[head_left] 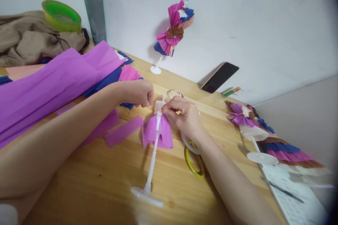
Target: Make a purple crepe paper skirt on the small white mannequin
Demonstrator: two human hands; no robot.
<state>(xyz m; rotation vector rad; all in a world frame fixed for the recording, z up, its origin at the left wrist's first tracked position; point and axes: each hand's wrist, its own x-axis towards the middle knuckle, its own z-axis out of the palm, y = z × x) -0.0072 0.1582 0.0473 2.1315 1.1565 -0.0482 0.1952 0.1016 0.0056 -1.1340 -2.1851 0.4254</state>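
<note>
In the middle of the table a white doll stand (151,168) leans at a slant on its round base. It bears a small paper dress, with a white top (159,107) and a purple crepe paper skirt (165,133). My right hand (186,116) pinches the dress at its waist, thumb and forefinger together. Just left of the top hovers my left hand (142,93), its fingers curled closed; whatever may be in them is hidden. A cut purple strip (124,132) lies beside the skirt.
Scissors with yellow handles (194,163) and a tape roll (188,143) lie near my right forearm. Purple crepe paper (58,84) covers the left. A decorated doll stand (155,70), a phone (220,77) and a flask (95,14) stand behind. Another dressed doll (243,116) is at right.
</note>
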